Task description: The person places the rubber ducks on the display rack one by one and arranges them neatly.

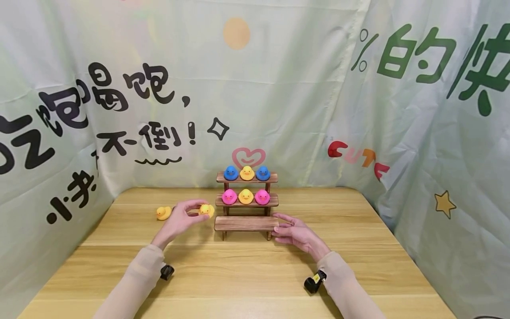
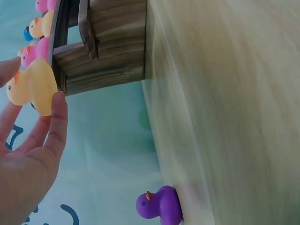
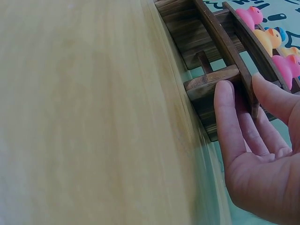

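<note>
My left hand (image 1: 180, 218) pinches a yellow rubber duck (image 1: 205, 210) between thumb and fingers, just left of the wooden three-step stand (image 1: 247, 223). In the left wrist view this duck (image 2: 40, 88) overlaps the stand's side edge. My right hand (image 1: 298, 235) holds the right end of the bottom step; in the right wrist view the thumb is on one side of the board and the fingers on the other. A blue duck (image 1: 230, 173), a yellow duck and another blue one line the top step. On the middle step a yellow duck (image 1: 245, 196) sits between two pink ones.
Another yellow duck (image 1: 162, 213) sits on the wooden table (image 1: 239, 274), left of my left hand. A purple duck (image 2: 161, 206) shows on the table in the left wrist view. Printed cloth (image 1: 279, 110) hangs behind and at both sides.
</note>
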A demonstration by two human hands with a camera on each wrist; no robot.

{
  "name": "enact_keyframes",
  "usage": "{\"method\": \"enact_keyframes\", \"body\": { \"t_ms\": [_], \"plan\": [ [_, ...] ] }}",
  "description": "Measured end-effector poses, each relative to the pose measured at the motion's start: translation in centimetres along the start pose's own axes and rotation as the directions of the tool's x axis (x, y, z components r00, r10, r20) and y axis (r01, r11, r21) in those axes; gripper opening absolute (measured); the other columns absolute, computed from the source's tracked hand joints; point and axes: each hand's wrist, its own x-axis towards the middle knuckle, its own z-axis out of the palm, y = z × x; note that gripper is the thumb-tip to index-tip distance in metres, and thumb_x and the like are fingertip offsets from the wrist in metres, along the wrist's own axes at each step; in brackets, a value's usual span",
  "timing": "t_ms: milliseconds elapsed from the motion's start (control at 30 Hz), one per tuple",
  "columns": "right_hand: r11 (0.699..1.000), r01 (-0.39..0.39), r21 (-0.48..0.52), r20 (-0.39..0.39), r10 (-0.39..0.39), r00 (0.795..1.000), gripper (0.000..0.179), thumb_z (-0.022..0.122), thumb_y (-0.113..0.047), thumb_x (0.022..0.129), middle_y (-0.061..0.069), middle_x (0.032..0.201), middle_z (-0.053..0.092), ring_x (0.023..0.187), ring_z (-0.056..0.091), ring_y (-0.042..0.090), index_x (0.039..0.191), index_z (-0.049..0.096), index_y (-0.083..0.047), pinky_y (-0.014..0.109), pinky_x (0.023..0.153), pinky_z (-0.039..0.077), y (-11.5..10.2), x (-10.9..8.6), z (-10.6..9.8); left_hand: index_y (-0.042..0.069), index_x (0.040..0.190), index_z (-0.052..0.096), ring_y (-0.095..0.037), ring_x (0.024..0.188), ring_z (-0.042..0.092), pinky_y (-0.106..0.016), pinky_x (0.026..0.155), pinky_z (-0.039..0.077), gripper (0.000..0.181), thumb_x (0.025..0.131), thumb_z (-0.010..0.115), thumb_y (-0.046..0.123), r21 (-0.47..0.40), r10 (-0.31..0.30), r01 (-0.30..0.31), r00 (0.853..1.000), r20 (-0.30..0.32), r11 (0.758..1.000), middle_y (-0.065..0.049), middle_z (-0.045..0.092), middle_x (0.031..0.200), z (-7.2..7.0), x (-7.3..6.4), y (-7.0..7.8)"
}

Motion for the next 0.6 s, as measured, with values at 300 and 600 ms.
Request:
{"method": "enact_keyframes", "body": {
  "t_ms": [300,600],
  "plan": [
    [1.0,0.002,-0.005,0.008,-0.002,1.0,0.069,0.062,-0.001,0.093,0.017,0.123,0.057,0.109,0.066,0.027,0.153,0.027,-0.003,0.039,0.092,0.055,0.1,0.0,-0.1,0.012,0.122,0.068,-0.026,0.106,0.067,-0.028,0.087,0.056,0.045,0.081,0.081,0.027,0.068,0.022,-0.024,0.999,0.028,0.997,-0.009,0.068,0.123,0.4,-0.4,0.5],
    [1.0,0.008,0.005,0.018,-0.008,1.0,0.07,0.062,-0.001,0.093,0.013,0.12,0.062,0.107,0.067,0.026,0.153,0.026,-0.003,0.038,0.091,0.056,0.1,0.1,-0.2,0.013,0.117,0.07,-0.027,0.107,0.066,-0.036,0.09,0.056,0.039,0.082,0.081,0.025,0.092,0.054,-0.06,0.996,0.069,0.994,-0.01,0.067,0.124,1.5,-0.2,0.6]
  ]
}}
